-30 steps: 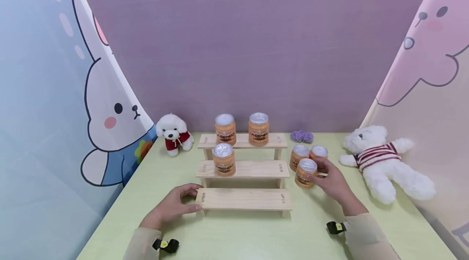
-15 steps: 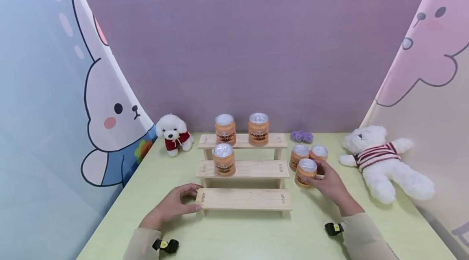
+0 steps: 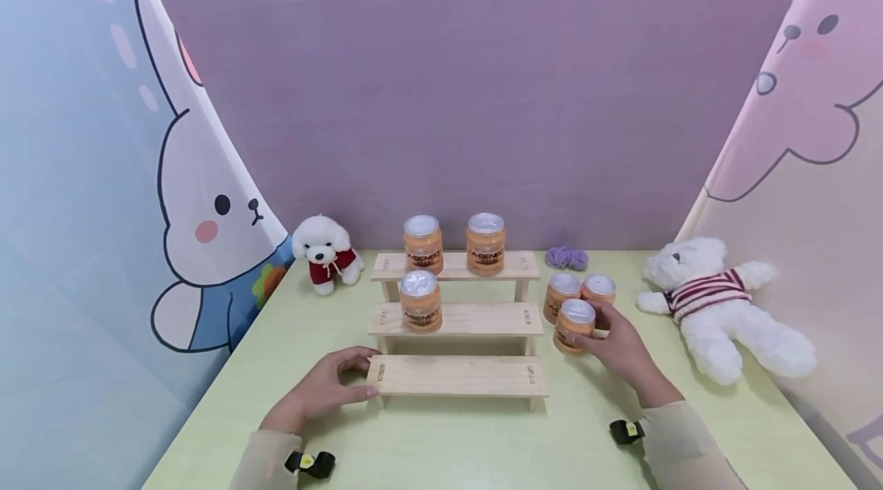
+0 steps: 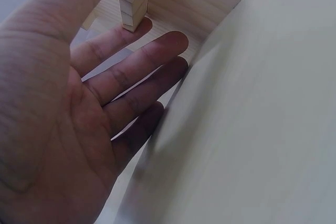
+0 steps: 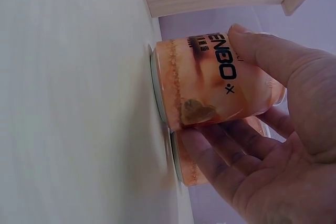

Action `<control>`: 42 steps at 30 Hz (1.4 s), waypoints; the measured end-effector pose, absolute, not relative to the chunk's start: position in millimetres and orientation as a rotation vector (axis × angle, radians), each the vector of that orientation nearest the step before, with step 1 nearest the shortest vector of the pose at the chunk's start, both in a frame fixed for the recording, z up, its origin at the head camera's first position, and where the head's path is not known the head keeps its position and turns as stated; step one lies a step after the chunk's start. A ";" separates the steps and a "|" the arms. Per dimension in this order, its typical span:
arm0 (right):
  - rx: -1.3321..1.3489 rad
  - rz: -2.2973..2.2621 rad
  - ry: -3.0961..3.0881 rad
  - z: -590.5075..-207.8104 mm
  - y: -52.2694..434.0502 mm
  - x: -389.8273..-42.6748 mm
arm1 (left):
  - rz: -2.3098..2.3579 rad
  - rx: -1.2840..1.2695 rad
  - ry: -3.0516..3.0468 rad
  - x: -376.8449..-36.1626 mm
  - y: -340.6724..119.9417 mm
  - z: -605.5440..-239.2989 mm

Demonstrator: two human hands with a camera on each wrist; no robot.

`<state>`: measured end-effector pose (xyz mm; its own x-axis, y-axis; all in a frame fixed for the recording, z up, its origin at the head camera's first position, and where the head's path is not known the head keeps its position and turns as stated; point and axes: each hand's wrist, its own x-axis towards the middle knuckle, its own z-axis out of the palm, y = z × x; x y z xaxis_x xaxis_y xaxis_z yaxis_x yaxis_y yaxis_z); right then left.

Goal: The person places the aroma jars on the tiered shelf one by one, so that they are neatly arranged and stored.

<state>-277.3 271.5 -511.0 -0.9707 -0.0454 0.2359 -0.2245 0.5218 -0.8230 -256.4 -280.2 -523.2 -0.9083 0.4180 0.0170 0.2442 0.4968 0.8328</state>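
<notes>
My right hand (image 3: 624,352) grips an orange jar (image 3: 572,330) with a clear lid, standing on the table to the right of a three-tier wooden stand (image 3: 455,375). In the right wrist view the thumb lies along one side of the printed jar (image 5: 202,87), and the other fingers reach round its far side. Two more orange jars (image 3: 562,298) stand close behind it. My left hand (image 3: 320,390) holds the left end of the stand's lowest step, thumb at the front corner and fingers at the back. In the left wrist view the index finger touches the wooden leg (image 4: 135,6).
Two orange jars (image 3: 486,248) stand on the top step and one jar (image 3: 421,306) on the left of the middle step. A white toy dog (image 3: 324,252) sits at the back left. Purple yarn (image 3: 567,258) and a white teddy bear (image 3: 724,314) lie to the right.
My right thumb has come forward and in against the front of the jar, closing the grip. The left hand, the stand and the jars stay in place.
</notes>
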 end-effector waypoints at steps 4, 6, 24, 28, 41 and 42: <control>0.222 1.401 -2.579 -512.7 271.9 -277.8 | 1.374 0.554 2.552 -255.7 -280.2 -523.2; 0.217 1.382 -2.577 -512.7 272.1 -278.0 | 1.373 0.553 2.555 -255.8 -280.3 -523.6; 0.179 1.288 -2.548 -507.7 267.6 -275.0 | 1.386 0.582 2.535 -255.8 -280.6 -523.4; 0.171 1.292 -2.524 -506.3 267.0 -273.5 | 1.384 0.583 2.536 -255.7 -280.4 -523.3; 0.138 1.335 -2.416 -498.8 261.0 -268.0 | 1.377 0.603 2.547 -257.3 -281.3 -524.6; 0.136 1.345 -2.411 -498.1 260.6 -267.6 | 1.375 0.605 2.548 -257.3 -281.4 -524.7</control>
